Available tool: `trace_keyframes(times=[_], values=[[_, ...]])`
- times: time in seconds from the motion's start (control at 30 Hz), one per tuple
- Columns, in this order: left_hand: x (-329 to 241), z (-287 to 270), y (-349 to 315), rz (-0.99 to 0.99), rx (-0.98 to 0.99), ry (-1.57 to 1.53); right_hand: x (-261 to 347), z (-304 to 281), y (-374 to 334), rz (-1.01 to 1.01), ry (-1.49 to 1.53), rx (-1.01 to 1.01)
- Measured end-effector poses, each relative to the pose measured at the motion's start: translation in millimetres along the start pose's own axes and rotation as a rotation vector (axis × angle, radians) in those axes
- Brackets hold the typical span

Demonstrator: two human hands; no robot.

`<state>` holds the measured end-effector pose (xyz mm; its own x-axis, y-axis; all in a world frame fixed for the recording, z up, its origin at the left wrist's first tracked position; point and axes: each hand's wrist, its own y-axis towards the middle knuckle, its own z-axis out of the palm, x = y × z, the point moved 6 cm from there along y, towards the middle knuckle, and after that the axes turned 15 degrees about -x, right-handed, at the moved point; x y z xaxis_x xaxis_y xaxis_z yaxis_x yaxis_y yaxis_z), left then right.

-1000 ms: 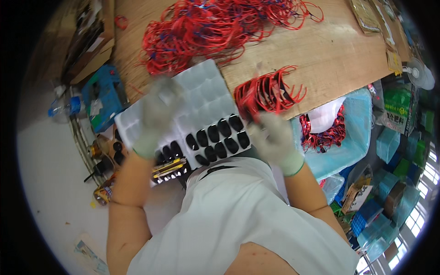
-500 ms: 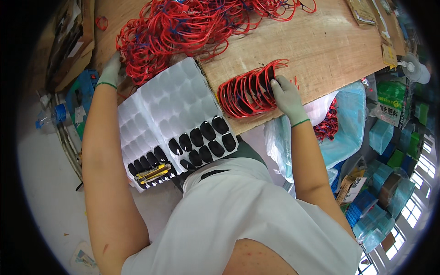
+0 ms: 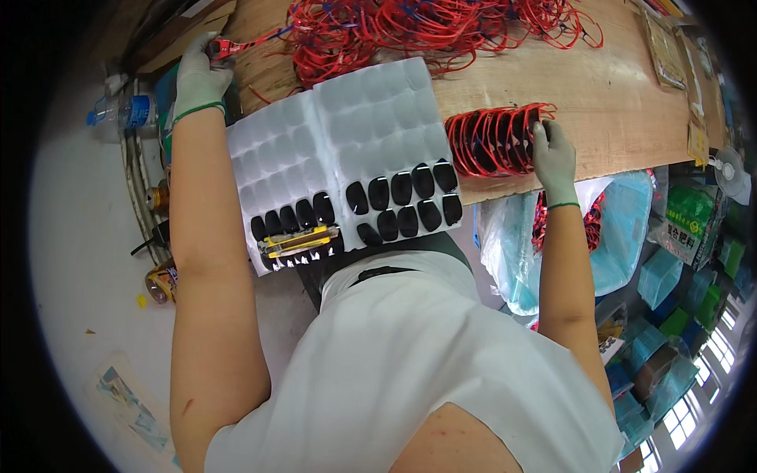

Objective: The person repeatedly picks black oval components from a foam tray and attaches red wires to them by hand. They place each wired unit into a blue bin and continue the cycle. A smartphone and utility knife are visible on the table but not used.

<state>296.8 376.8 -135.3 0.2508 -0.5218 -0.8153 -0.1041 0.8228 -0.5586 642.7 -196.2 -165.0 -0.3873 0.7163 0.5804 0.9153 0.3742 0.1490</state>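
Holds at least one frame (image 3: pixel 225 49) upper-left in left hand (image 3: pixel 201 76). Touches one red-frame row (image 3: pixel 489 142) with right hand (image 3: pixel 555 155); can't tell grip.

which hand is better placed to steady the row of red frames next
Probably the right hand: it is at the row of red frames, while the left hand is beyond the white tray, holding a red piece.
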Motion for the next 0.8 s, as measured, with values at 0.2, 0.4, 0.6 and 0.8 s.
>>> trace_keyframes(times=[0.2,0.4,0.6,0.8], values=[[-33.9,-38.4,-114.6,0.332,0.126,-0.029,61.3,-27.3,-31.4,-0.160,0.055,-0.186],[35.1,-170.2,-263.9,0.596,0.539,0.723,135.5,1.8,-125.4,-0.130,0.094,0.128],[38.6,-218.2,-345.3,0.286,0.690,0.538,108.1,23.5,-137.7,0.264,0.302,0.261],[27.3,-217.8,-348.8,0.098,0.585,0.357,125.7,-17.2,-120.6,0.033,0.425,0.120]])
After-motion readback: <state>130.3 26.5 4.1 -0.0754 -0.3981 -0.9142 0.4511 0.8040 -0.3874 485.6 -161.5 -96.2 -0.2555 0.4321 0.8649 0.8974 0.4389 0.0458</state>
